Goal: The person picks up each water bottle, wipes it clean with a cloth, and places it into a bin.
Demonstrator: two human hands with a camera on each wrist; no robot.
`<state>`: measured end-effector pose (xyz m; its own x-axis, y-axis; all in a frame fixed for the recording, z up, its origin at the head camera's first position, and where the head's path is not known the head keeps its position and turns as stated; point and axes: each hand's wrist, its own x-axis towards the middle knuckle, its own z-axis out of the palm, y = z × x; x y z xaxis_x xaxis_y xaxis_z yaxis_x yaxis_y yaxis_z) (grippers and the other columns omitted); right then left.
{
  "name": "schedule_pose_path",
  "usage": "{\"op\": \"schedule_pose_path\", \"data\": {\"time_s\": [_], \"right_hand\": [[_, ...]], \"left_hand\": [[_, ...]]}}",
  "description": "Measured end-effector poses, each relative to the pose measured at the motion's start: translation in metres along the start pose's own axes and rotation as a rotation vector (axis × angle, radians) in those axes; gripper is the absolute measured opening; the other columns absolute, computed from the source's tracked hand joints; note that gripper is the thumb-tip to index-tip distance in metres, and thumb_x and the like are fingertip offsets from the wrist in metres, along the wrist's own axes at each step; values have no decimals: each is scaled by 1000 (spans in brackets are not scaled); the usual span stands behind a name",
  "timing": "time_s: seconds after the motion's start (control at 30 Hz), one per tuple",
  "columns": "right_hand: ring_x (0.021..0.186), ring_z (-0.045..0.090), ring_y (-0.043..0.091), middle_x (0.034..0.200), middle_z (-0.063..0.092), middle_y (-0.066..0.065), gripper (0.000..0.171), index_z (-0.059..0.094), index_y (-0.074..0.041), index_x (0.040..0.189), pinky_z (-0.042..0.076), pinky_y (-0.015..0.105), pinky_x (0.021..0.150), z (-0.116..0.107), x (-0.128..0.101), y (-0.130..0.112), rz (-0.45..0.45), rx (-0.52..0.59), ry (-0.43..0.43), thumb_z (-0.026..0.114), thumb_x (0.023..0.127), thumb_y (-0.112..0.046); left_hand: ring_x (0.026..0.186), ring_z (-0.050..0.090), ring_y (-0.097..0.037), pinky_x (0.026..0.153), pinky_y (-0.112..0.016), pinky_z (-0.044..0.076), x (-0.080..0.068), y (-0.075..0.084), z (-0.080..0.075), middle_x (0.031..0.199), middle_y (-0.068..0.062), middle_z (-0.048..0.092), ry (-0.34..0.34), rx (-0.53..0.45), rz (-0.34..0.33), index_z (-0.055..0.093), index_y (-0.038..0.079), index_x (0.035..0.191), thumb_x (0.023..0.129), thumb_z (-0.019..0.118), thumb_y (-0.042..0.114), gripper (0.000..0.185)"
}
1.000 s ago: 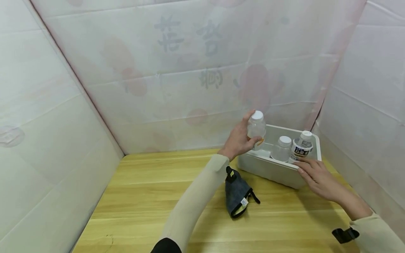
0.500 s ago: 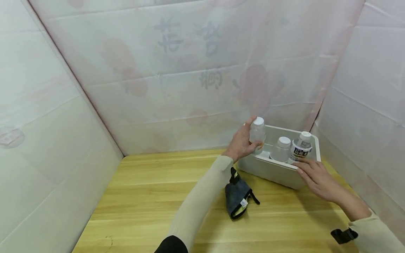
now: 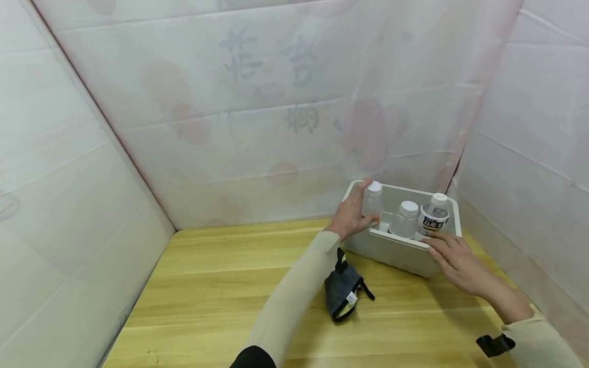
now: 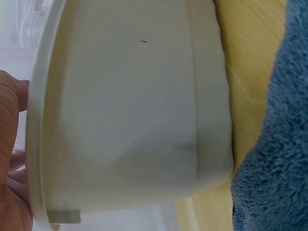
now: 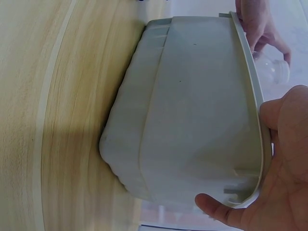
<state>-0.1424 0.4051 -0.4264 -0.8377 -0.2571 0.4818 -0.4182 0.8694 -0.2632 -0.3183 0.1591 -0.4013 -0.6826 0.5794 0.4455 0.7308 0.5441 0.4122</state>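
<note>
Pale sheeting walls in the wooden surface (image 3: 207, 286), where a white bin (image 3: 391, 250) sits at 2 o'clock. Left hand (image 3: 350, 217) pinches a bottle (image 3: 371, 202) half inside its near-left corner; best lowered upright, clear of the two beside it. Right hand (image 3: 453, 258), fingers spread, steadies the rim.

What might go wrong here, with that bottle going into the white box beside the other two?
The bottle in the left hand sits close to the middle bottle; it may knock that one into the labelled bottle. The right hand only rests on the rim of the box, so a push might slide the box on the smooth wooden table. The grey pouch lies under the left sleeve and might get dragged.
</note>
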Motion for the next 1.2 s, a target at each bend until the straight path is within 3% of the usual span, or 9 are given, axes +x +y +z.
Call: {"op": "schedule_pose_path", "data": {"time_s": [0.27, 0.47, 1.0, 1.2], "right_hand": [[115, 44, 52, 130, 54, 31, 25, 63, 1, 124, 32, 61, 90, 1, -1, 0, -23, -5, 28, 49, 105, -4], [116, 43, 52, 130, 53, 31, 25, 62, 1, 124, 32, 62, 90, 0, 0, 0, -16, -1, 27, 48, 105, -5], [115, 43, 52, 130, 54, 31, 25, 62, 1, 125, 33, 62, 90, -1, -1, -2, -6, -1, 17, 49, 105, -4], [115, 43, 52, 130, 53, 31, 25, 62, 1, 125, 32, 62, 90, -3, -2, -4, -8, -1, 18, 48, 105, -4]], "left_hand": [[112, 69, -26, 95, -37, 58, 2, 4, 4, 143, -7, 55, -24, 49, -45, 9, 25, 155, 89, 79, 36, 97], [104, 72, -27, 89, -37, 59, 3, 3, 4, 136, -9, 61, -10, 57, -63, 12, 25, 154, 89, 79, 37, 94], [96, 73, -25, 80, -33, 58, -2, 8, 4, 124, -10, 68, -56, 63, -122, 13, 27, 154, 92, 76, 36, 89], [101, 72, -22, 85, -32, 57, 0, 10, 3, 119, -7, 71, -91, 79, -150, 26, 25, 151, 94, 72, 40, 75]]}}
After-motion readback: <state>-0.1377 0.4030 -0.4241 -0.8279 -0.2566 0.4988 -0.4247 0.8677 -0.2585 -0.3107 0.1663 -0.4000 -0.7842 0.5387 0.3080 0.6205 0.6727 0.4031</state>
